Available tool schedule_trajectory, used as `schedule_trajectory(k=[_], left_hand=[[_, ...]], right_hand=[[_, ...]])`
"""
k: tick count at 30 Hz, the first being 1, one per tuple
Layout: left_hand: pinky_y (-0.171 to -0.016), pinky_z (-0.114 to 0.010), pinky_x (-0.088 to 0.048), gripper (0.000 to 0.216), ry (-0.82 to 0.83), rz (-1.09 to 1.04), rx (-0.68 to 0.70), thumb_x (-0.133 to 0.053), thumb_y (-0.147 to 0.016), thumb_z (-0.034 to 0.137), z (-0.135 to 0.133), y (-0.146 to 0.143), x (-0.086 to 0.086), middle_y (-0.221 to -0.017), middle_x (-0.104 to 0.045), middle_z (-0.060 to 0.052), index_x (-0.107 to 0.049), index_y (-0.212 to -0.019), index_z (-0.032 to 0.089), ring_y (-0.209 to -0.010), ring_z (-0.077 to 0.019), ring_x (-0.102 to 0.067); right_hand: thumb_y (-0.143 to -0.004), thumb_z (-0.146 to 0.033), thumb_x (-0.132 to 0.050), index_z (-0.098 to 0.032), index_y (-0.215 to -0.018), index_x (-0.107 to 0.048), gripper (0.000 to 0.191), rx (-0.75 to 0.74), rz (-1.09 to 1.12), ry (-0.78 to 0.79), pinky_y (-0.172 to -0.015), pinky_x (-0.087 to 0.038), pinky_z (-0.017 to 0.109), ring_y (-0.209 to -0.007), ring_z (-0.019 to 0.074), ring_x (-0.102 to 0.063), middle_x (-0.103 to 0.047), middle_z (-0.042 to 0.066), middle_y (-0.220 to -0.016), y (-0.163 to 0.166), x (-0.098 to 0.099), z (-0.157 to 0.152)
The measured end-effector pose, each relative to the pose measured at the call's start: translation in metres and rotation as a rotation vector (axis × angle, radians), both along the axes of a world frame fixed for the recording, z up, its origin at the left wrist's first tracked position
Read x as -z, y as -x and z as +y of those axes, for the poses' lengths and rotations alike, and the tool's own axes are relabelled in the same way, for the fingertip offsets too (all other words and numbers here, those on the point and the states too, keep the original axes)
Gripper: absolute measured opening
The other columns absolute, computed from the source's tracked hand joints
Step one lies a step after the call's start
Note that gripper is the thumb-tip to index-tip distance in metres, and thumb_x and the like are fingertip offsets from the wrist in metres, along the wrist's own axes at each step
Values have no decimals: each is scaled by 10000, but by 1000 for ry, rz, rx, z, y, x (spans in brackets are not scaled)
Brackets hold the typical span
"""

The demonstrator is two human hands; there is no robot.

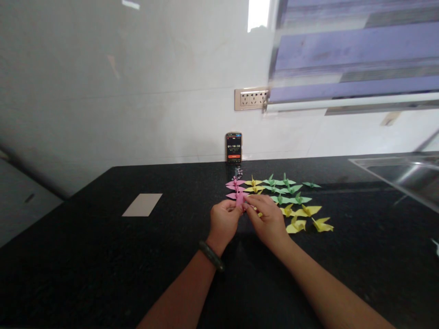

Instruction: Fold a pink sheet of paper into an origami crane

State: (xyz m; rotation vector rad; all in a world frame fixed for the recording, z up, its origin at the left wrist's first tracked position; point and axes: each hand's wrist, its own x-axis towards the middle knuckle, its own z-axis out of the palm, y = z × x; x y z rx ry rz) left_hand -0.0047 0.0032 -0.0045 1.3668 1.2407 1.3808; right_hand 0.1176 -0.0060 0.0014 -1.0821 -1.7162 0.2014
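Note:
A small pink folded paper (240, 199) is pinched between my two hands, above the black counter; its exact shape is partly covered by fingers. My left hand (223, 223), with a dark bangle on the wrist, closes thumb and finger on its left side. On the other side, my right hand (268, 221) grips it with the fingertips. Just beyond are pink paper cranes (235, 183) in a column. Yellow paper cranes (254, 183) stand beside them, some hidden behind my right hand. Several green paper cranes (280, 199) and more yellow paper cranes (307, 210) spread to the right.
A phone (233, 148) showing a timer leans upright against the white wall. A pale paper stack or sheet (142, 205) lies at left on the black counter (85, 256). At right is a metal sink (387, 163). A socket panel (252, 99) sits on the wall.

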Motion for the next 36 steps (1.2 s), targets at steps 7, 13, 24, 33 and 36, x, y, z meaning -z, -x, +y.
schedule_trajectory(k=[7, 13, 24, 33, 36], left_hand=[[-524, -225, -427, 220, -5, 66, 101, -636, -649, 342, -3, -1, -2, -599, -652, -36, -642, -623, 124, -546, -130, -570], [-567, -234, -453, 196, 198, -187, 285, -690, -590, 282, -5, -2, -14, -609, -659, -51, -647, -658, 103, -559, -121, -589], [-551, -218, -446, 262, 281, -208, 268, -679, -605, 358, -4, 3, -18, -583, -642, -58, -638, -624, 100, -529, -106, -578], [-628, -226, -454, 226, 334, -329, 476, -651, -655, 320, -3, 11, -14, -690, -660, -65, -666, -744, 112, -634, -117, -605], [-646, -229, -457, 206, 359, -404, 495, -660, -644, 293, -3, 12, -15, -683, -648, -59, -664, -733, 108, -646, -117, -602]], right_hand=[[-691, -288, -612, -172, -751, -570, 137, -209, 393, 445, -543, -437, 245, -616, 121, -513, -568, 12, -698, -4, -6, 4], [-708, -314, -603, -170, -693, -573, 148, -311, 512, 467, -554, -446, 275, -564, 117, -519, -584, 11, -664, -7, -8, 7], [-747, -230, -589, -248, -735, -680, 93, -244, 34, 5, -694, -453, 327, -831, 175, -524, -530, 49, -860, -21, -11, 9], [-786, -203, -548, -290, -846, -689, 177, -332, -7, -4, -679, -449, 307, -824, 157, -508, -497, 43, -896, -25, -13, 10], [-788, -180, -530, -290, -827, -691, 199, -375, -50, -18, -663, -448, 300, -775, 136, -500, -475, 43, -946, -27, -14, 9]])
